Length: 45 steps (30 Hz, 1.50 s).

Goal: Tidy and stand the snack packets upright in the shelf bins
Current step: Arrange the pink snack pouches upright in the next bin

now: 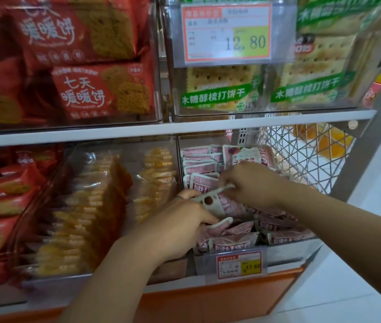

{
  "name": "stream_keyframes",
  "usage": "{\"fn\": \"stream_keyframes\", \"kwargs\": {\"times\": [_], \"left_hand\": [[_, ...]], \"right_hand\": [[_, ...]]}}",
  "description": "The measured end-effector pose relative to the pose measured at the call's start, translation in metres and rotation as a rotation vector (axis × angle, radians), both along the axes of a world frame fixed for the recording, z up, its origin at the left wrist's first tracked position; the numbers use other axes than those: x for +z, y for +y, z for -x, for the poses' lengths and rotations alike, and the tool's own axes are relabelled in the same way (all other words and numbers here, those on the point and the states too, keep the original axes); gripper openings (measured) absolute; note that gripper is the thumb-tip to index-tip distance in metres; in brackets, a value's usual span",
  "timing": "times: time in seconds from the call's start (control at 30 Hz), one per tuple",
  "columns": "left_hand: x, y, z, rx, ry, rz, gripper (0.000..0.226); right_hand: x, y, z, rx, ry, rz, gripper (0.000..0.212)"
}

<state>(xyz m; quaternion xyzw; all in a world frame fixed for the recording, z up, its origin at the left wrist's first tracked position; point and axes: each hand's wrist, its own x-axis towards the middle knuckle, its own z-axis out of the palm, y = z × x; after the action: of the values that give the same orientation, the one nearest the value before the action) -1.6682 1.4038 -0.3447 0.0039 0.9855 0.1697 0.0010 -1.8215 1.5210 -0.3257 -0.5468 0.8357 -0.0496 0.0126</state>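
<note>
Reaching into the clear plastic bin (287,252) on the lower shelf, both hands are closed on one flat pink-and-white packet with a round hang hole (217,203), which is held near the middle of that bin, lifted a little above the packets beneath it. The left hand (180,229) is wrapped round the packet's left end, thumb laid on the white header and fingers curled under it, apparently so that the body is steadied. The white top seal is pinched by the right hand (252,183), probably so that the packet can be tipped up onto its lower edge. At the back of the bin, rows of matching pink packets (198,164) are already stood on edge, one behind another. At the front, slumped pink packets (278,220) are lying flat and overlapped, so the tidying is judged to be only partly done. The held packet is likely meant to be slotted in against the standing rows. An orange-framed price label with a yellow patch (239,264) is clipped to the bin's front. Stacked yellow wafer packs (87,206) are kept to the left of the bin, and a white wire basket (301,155) is hung to its right.
</note>
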Motion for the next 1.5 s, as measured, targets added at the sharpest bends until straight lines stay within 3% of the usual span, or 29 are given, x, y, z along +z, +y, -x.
{"fn": "stream_keyframes", "kwargs": {"times": [0.07,0.13,0.3,0.4,0.53,0.67,0.8,0.97,1.03,1.13,1.3,1.5], "left_hand": [[-0.001,-0.002,0.003,-0.010,0.023,-0.018,0.036],[-0.002,-0.003,0.005,-0.011,0.040,-0.012,0.035],[0.002,-0.001,0.004,-0.024,0.078,0.015,0.032],[0.010,0.000,-0.002,0.078,0.152,0.042,0.025],[0.013,-0.001,-0.012,0.136,0.097,0.025,0.021],[0.015,0.002,-0.013,0.155,0.015,0.032,0.023],[0.014,0.005,-0.011,0.129,-0.031,0.036,0.027],[0.014,0.008,-0.013,0.135,-0.064,0.017,0.021],[0.013,0.011,-0.012,0.125,-0.056,0.015,0.020],[0.012,0.013,-0.010,0.128,-0.092,0.039,0.024],[0.010,0.011,-0.012,0.127,-0.133,0.049,0.027],[0.017,0.011,-0.014,0.162,-0.168,0.025,0.029]], "right_hand": [[0.006,-0.002,0.002,0.016,-0.130,0.165,0.020],[0.010,-0.006,0.001,0.060,-0.140,0.231,0.025],[0.006,-0.024,-0.009,0.172,-0.090,0.085,0.023],[-0.011,-0.032,-0.011,0.173,-0.199,0.123,0.016],[-0.005,-0.016,0.000,0.070,-0.396,0.138,0.028],[0.000,-0.002,0.001,0.091,-0.133,-0.006,0.022],[-0.012,-0.008,0.000,0.093,0.012,0.064,0.021],[-0.002,0.017,0.000,0.027,-0.147,0.232,0.014],[0.003,0.031,-0.006,-0.003,-0.232,0.170,0.014],[-0.004,0.032,-0.016,0.051,-0.163,0.016,0.017],[-0.014,0.017,-0.020,0.022,-0.051,0.008,0.012],[-0.026,0.015,-0.016,-0.181,-0.174,0.339,0.009]]}}
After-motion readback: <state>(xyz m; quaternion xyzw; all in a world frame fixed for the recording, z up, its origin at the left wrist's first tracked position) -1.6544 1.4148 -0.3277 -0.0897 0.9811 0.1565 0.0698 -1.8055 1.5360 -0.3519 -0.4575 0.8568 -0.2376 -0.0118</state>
